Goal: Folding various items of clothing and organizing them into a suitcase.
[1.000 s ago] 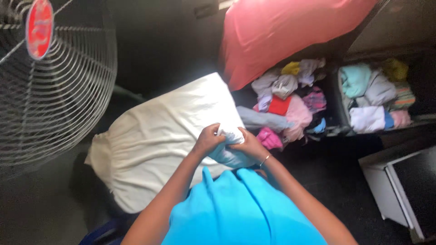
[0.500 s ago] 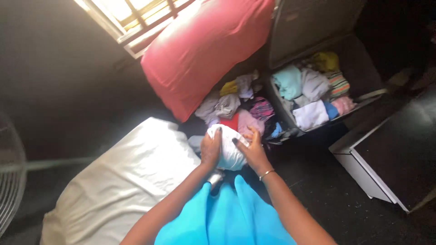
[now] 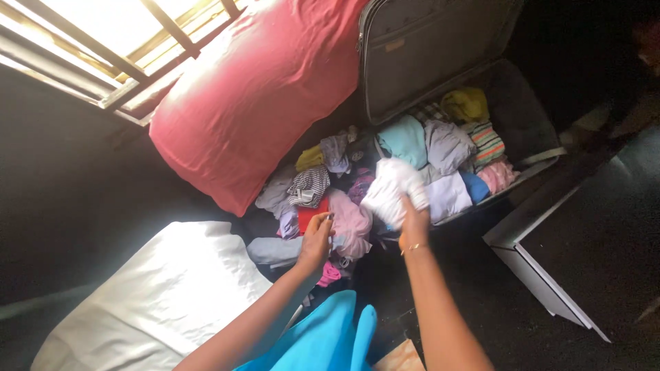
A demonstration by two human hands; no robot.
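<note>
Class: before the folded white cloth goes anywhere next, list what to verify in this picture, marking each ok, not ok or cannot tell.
1. Right hand grips white cloth: ok.
2. Left hand free of cloth: ok.
3. Suitcase lid open: ok.
4. Free space among the clothes in it: cannot tell.
5. Loose clothes pile kept off the cloth: ok.
6. Cloth folded tight: cannot tell.

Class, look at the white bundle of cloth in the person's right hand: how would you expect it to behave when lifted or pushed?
The white bundle is probably soft and floppy: it bulges and creases around the right hand. It seems light, since one hand lifts it above the open suitcase. Pushed, it would likely squash or unroll rather than slide.
</note>
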